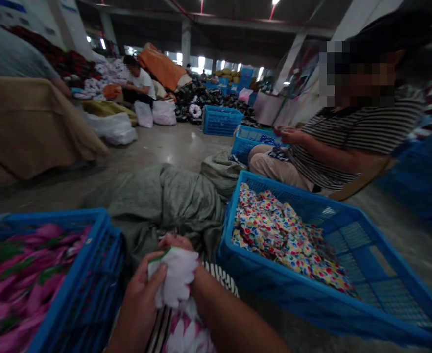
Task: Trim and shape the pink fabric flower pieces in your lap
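Note:
My left hand (144,289) is closed on a white fabric piece (177,274) with a scalloped edge and a thin green trim, the thumb pressed on its near face. Just beyond the piece, my right hand (177,241) has its fingers curled together. The cloth partly covers that hand, so what its fingertips grip is hidden. Below both hands, more white and pink scalloped fabric pieces (188,336) lie on my lap, over black-and-white striped cloth (219,277).
At left stands a blue crate (104,218) of pink pieces with green parts. A larger blue crate (366,215) at right holds colourful dotted fabric (275,225). Grey-green sacks (164,196) lie ahead. A person in a striped top (348,132) sits at the right, beyond the crate.

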{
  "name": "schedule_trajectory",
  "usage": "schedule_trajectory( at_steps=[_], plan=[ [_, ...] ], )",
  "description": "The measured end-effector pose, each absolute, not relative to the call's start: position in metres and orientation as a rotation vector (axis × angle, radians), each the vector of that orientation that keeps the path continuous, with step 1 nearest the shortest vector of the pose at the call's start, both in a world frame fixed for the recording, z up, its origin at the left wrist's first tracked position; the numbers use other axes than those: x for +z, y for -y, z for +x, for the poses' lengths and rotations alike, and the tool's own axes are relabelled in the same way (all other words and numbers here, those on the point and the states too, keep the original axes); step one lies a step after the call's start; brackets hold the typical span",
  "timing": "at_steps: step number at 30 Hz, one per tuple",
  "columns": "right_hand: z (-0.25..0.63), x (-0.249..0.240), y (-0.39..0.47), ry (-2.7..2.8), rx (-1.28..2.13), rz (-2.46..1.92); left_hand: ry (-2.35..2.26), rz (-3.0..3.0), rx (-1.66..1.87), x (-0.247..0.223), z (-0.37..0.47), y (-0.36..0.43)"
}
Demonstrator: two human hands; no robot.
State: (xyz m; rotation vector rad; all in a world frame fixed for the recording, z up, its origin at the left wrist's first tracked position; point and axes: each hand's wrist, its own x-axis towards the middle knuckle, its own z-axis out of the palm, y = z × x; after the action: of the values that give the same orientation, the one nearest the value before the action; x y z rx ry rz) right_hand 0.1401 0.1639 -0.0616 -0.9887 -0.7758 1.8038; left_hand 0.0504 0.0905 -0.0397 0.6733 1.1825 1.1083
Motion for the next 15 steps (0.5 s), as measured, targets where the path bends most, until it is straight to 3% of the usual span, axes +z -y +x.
schedule_trajectory(
  at_steps=[4,8,15],
  plan=[
    [0.148,-0.053,-0.146,0.65,1.969,-0.839,-1.07,1.003,1.402,-0.031,0.036,-0.106],
    [0.149,-0.045,-0.133,0.58,2.243,-0.8,-0.837,1.098,1.432,-0.024,0.025,-0.106],
    [0.146,-0.038,-0.124,0.671,2.172,-0.813,-0.786,1.135,1.392,-0.005,0.03,-0.104]
  ],
)
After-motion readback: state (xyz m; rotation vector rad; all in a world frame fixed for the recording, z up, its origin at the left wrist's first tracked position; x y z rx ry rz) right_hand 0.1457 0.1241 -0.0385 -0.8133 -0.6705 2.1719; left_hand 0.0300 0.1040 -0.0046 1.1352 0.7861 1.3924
